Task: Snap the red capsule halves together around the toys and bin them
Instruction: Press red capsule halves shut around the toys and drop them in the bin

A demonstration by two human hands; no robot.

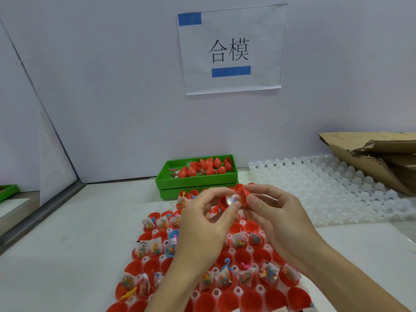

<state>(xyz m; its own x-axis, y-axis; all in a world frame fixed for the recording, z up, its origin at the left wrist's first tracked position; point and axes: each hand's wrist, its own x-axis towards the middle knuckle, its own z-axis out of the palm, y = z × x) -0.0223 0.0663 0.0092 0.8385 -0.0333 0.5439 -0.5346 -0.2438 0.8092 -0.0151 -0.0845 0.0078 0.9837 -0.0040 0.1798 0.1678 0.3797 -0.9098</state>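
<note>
A white desk [67,255] carries a tray of red cups [236,296] under the hands, green trays [198,179] beyond them, a white tray [337,192] and cardboard [371,158] to their right.

Head cam looks fwd/down, close over table [56,255], facing wall [112,86].

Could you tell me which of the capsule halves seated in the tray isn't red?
The blue half, in the tray's left part, just left of the left hand; every other seated half is red.
</note>
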